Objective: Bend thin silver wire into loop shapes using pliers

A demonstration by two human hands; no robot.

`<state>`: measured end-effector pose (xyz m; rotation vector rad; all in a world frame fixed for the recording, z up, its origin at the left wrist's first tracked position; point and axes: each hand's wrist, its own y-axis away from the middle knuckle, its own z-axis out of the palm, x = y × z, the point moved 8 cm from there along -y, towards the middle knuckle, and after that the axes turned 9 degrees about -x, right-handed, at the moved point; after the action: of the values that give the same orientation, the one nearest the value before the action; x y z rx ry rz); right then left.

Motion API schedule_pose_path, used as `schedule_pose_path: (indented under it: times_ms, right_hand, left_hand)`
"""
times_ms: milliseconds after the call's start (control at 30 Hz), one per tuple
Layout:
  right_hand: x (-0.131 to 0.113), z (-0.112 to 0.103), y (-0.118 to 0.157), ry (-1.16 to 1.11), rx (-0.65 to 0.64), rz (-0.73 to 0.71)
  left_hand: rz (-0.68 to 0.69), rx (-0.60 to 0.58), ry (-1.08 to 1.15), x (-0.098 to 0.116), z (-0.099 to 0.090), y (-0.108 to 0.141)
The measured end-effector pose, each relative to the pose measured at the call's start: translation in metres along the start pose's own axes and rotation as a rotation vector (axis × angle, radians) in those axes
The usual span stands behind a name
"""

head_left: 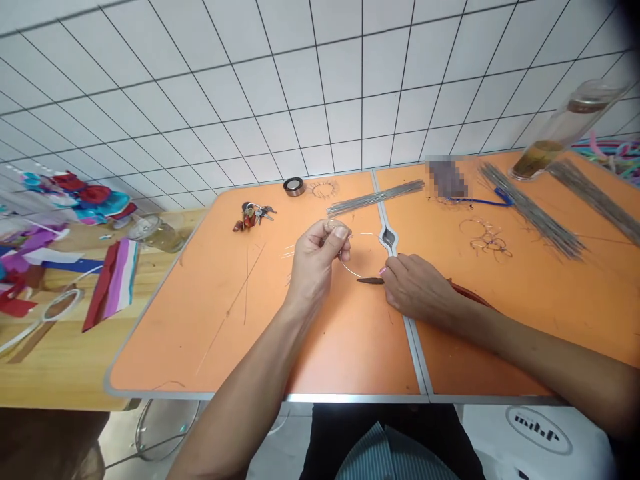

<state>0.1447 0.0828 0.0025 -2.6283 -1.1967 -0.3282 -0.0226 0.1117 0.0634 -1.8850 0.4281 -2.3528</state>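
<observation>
My left hand (323, 250) is closed in a pinch on a thin, bent metal wire (352, 271) above the orange table. One curved length of this wire runs right from the fingers toward the dark jaws of a pair of pliers (370, 281). My right hand (413, 283) lies over the pliers with its fingers curled around them; the red handles come out behind the wrist. The middle of the pliers is hidden under this hand. Just beyond my right fingers is the metal latch (389, 239) on the table's seam.
Bundles of straight wire (375, 197) (533, 210) lie at the back. Nearby are a tape roll (294, 187), keys (255, 215), tangled wire loops (490, 245) and a tilted-looking glass bottle (547, 143). Loose wires (246, 283) lie left. Colourful strips (113, 283) and a jar (157, 233) occupy the wooden table.
</observation>
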Motion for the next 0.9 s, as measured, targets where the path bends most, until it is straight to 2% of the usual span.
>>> schedule_pose_path:
  times_ms: [133, 233, 400, 500, 667, 800, 900]
  right_hand:
    - [0.001, 0.0, 0.002, 0.007, 0.023, -0.003]
    - [0.005, -0.002, 0.004, -0.072, 0.028, 0.017]
    - [0.034, -0.006, 0.007, -0.447, 0.001, 0.263]
    - [0.045, -0.016, 0.006, -0.57, 0.006, 0.308]
    - [0.043, -0.043, -0.006, -0.405, 0.131, 0.248]
    - [0.028, -0.055, -0.016, -0.222, 0.256, 0.157]
    - [0.024, -0.064, -0.022, -0.169, 0.35, 0.135]
  left_hand:
    - [0.007, -0.011, -0.001, 0.001, 0.0, 0.0]
    - [0.009, -0.009, -0.002, 0.002, -0.001, 0.0]
    - [0.047, 0.029, -0.007, 0.005, -0.004, 0.001]
    - [0.073, 0.046, -0.016, 0.007, -0.003, 0.003]
    - [0.097, 0.094, -0.036, 0.009, -0.005, 0.006]
    - [0.131, 0.131, -0.016, 0.011, -0.008, 0.008]
    - [0.151, 0.142, 0.01, 0.013, -0.009, 0.007]
